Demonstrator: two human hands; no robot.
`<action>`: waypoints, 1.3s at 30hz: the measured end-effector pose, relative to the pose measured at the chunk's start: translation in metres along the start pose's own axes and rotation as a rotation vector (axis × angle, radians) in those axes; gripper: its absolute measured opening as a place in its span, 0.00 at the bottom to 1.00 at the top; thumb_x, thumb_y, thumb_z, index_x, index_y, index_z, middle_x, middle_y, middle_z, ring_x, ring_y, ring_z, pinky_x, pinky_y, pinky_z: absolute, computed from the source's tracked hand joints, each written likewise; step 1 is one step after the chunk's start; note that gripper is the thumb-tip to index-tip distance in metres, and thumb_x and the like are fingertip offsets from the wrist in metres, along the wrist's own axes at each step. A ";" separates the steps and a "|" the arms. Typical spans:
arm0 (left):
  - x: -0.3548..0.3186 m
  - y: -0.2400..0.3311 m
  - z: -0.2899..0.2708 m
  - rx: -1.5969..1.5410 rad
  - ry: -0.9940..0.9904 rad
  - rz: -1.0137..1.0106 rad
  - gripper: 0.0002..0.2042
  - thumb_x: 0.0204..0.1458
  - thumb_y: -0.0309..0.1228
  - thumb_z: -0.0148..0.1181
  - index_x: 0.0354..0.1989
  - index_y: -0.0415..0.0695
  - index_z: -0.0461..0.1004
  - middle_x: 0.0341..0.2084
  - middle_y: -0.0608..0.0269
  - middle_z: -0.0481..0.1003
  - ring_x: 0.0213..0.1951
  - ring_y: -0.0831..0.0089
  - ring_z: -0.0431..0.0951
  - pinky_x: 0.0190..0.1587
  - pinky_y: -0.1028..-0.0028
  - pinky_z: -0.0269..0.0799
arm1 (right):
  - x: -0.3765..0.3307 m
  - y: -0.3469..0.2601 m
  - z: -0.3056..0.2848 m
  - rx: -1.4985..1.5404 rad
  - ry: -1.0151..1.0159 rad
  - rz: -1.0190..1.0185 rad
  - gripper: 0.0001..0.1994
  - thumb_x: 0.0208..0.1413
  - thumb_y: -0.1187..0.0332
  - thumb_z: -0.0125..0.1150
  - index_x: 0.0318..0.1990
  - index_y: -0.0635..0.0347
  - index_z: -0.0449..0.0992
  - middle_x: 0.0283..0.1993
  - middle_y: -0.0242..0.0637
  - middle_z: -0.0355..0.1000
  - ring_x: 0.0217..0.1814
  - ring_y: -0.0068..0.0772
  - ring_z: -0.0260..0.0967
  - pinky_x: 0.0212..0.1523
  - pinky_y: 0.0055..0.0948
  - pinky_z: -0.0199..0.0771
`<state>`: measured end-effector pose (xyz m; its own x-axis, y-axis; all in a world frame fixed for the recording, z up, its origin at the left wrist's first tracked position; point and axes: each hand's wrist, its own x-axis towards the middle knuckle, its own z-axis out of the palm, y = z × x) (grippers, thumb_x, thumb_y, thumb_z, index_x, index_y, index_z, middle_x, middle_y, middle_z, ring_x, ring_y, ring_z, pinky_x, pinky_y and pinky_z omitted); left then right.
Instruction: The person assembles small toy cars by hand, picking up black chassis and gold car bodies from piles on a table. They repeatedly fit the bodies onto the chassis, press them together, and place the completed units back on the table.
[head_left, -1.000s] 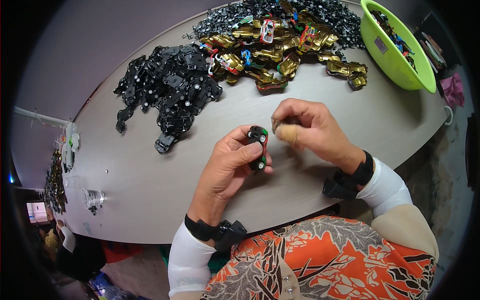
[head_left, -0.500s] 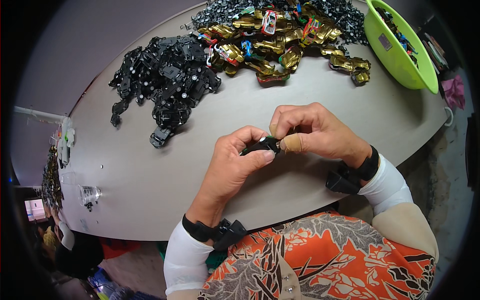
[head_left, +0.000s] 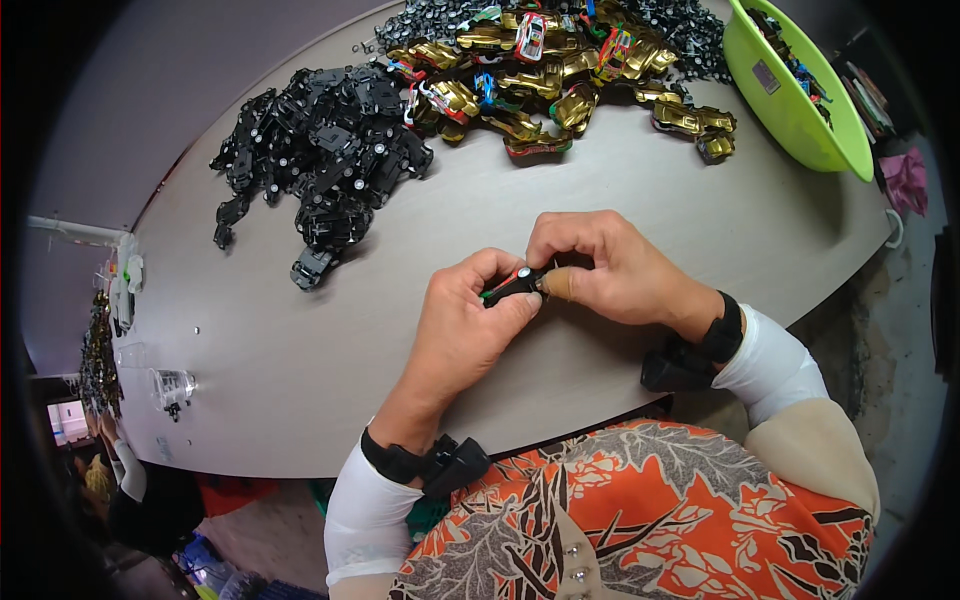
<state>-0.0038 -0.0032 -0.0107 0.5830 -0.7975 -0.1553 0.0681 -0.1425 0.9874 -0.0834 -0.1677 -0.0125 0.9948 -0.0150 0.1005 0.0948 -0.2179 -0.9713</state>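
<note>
A small toy car (head_left: 513, 286), with a black underside and bits of red and green along its edge, is held between my two hands above the table. My left hand (head_left: 458, 318) pinches one end of it between thumb and fingers. My right hand (head_left: 605, 268) is closed at the car's other end, with tan tape wrapped round the thumb. Something small and silvery shows by that thumb, too small to make out. A pale wheel faces up on the car. My right fingertips partly hide the near end.
Beyond my hands lie a heap of black car bases (head_left: 330, 140) and gold-lined toy car shells (head_left: 535, 80). Small wheels (head_left: 690, 45) are piled behind. A green basin (head_left: 850, 130) stands far right. At left are a clear cup (head_left: 175, 383) and another person's arm (head_left: 130, 468).
Both hands have shifted slightly left with the toy car. The car has turned a little, so more of its red edge shows. My grip stays closed on both sides.
</note>
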 end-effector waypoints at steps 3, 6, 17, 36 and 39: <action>0.002 0.008 -0.008 -0.210 0.019 -0.163 0.10 0.42 0.20 0.56 0.36 0.36 0.74 0.24 0.72 0.69 0.25 0.85 0.67 0.25 0.84 0.62 | 0.002 -0.002 -0.006 0.197 0.028 0.202 0.07 0.43 0.81 0.54 0.33 0.65 0.73 0.27 0.31 0.69 0.30 0.20 0.63 0.34 0.23 0.65; 0.004 0.005 -0.009 -0.356 0.100 -0.031 0.15 0.44 0.20 0.58 0.44 0.36 0.71 0.30 0.68 0.69 0.26 0.84 0.69 0.25 0.83 0.67 | 0.002 -0.001 -0.001 0.274 0.011 0.186 0.08 0.44 0.80 0.54 0.34 0.65 0.72 0.29 0.29 0.69 0.32 0.18 0.63 0.37 0.21 0.65; 0.011 -0.005 -0.017 -0.847 -0.045 -0.057 0.12 0.55 0.30 0.51 0.44 0.36 0.66 0.34 0.55 0.72 0.35 0.67 0.76 0.37 0.64 0.78 | -0.004 -0.028 -0.005 0.325 -0.020 0.246 0.06 0.47 0.79 0.54 0.35 0.65 0.71 0.30 0.27 0.67 0.33 0.15 0.61 0.35 0.18 0.64; 0.005 0.002 -0.014 -0.568 -0.100 0.002 0.13 0.52 0.36 0.56 0.39 0.40 0.65 0.22 0.60 0.68 0.19 0.76 0.67 0.19 0.81 0.60 | -0.003 -0.016 -0.013 0.349 0.077 0.128 0.03 0.49 0.75 0.55 0.31 0.64 0.72 0.23 0.25 0.66 0.24 0.12 0.61 0.23 0.15 0.62; 0.002 0.004 -0.010 -0.400 -0.065 0.017 0.13 0.48 0.35 0.61 0.35 0.39 0.69 0.22 0.64 0.70 0.19 0.80 0.66 0.20 0.83 0.60 | -0.003 -0.021 -0.017 0.416 0.020 0.138 0.03 0.49 0.76 0.56 0.30 0.65 0.73 0.26 0.28 0.65 0.24 0.13 0.61 0.23 0.15 0.62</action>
<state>0.0055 0.0001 -0.0064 0.5353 -0.8349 -0.1278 0.3763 0.1003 0.9210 -0.0888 -0.1802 0.0112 0.9987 -0.0360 -0.0366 -0.0287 0.1990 -0.9796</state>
